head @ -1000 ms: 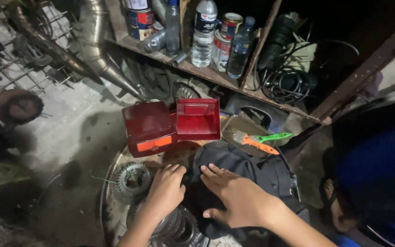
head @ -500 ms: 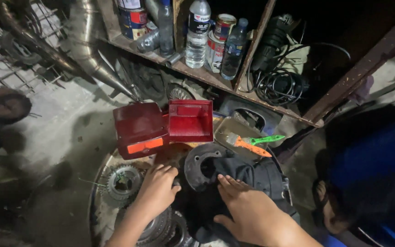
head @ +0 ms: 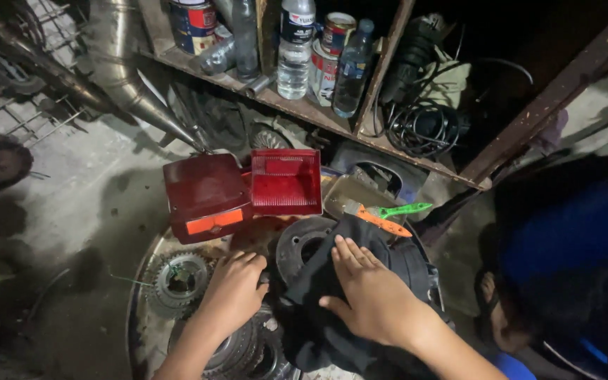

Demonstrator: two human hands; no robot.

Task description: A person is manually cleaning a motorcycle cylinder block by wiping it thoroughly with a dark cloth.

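Grimy concrete floor (head: 100, 190) fills the left of the frame, with a steel exhaust pipe (head: 124, 67) slanting down from the upper left. Across the top runs a wooden shelf (head: 304, 109) carrying paint tins, clear plastic bottles (head: 295, 49) and, further right, a coil of black cable (head: 420, 127).

Compared with half a second ago, the whole scene sits slightly lower and further right in the frame, so your view has shifted; the things themselves have not changed places.

At centre left, two red tail-light lenses (head: 244, 190) lie side by side on the rim of a round metal tray (head: 138, 295). A toothed sprocket (head: 177, 278) rests in the tray at lower left.

Your left hand (head: 233, 292) is curled down, fingers closed around a dark part at the edge of the round metal hub (head: 304, 243); exactly what it grips is hidden under the fingers. It has slid a little closer to the hub than before.

Your right hand (head: 371, 295) lies flat, fingers together and extended, pressing on the black cloth (head: 318, 317) draped over the dark engine part in the lower middle. It has moved up over the cloth since the earlier frame.

Just above your fingertips lie an orange-handled tool (head: 381, 222) and a green-handled one (head: 402, 209). Another person in blue (head: 571, 239) crouches at the right edge.
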